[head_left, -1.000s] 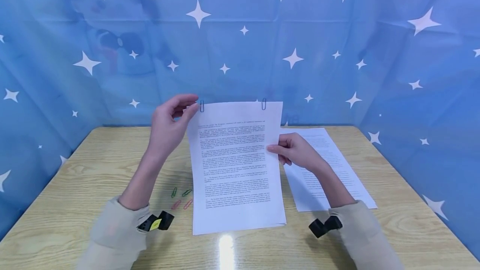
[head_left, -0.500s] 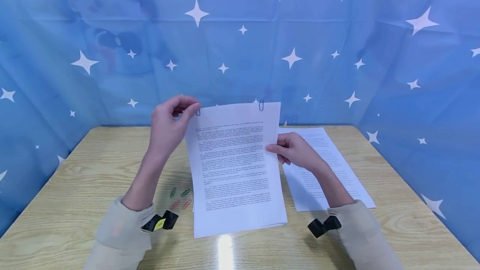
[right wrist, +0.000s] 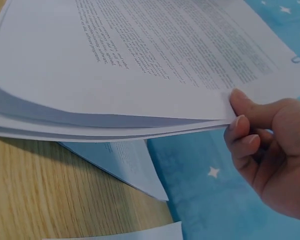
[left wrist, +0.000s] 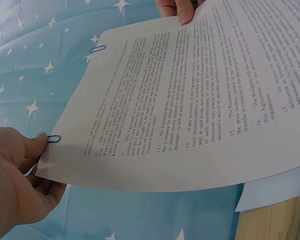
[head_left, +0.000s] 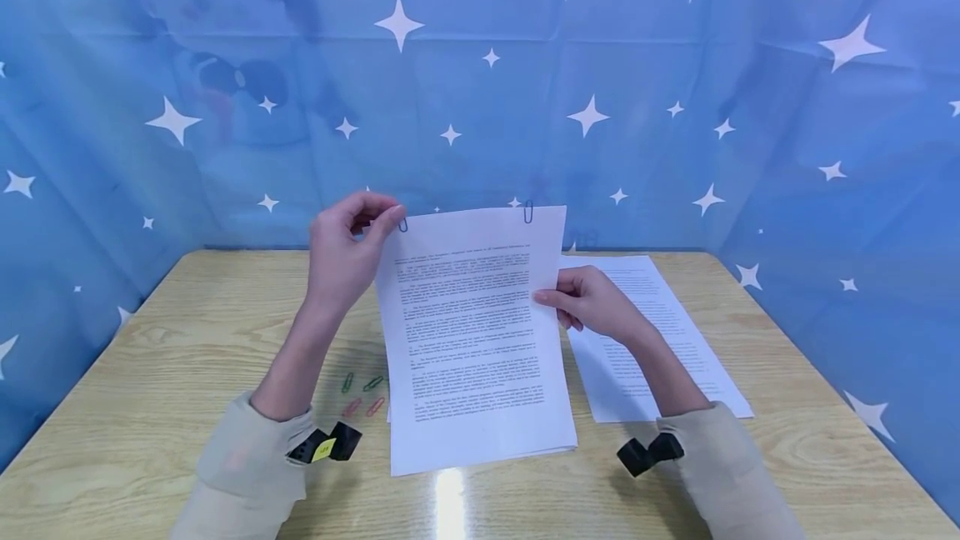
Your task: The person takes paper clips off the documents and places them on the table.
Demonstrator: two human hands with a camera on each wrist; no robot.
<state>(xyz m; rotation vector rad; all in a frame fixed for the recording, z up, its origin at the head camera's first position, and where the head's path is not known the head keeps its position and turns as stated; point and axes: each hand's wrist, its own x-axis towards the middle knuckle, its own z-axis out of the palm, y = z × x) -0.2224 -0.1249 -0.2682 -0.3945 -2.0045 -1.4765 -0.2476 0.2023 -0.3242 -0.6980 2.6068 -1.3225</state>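
A stack of printed paper sheets is held upright above the table, its top edge slightly tilted. My left hand pinches a blue paper clip at the top left corner, thumb in front and fingers behind the sheets. The thumb covers the clip's outer end. A second blue paper clip sits on the top edge near the right corner, part of it sticking up past the paper. My right hand grips the stack's right edge, thumb on the front page. At the lower end the sheets fan slightly apart in the right wrist view.
On the wooden table, two green paper clips and two pink paper clips lie left of the stack. Another printed sheet lies flat behind the right hand. A blue star-patterned curtain hangs behind and around the table.
My left thumb has moved right onto the left blue clip, covering its upper end. The stack's top left corner has dipped slightly. My right hand keeps its grip.
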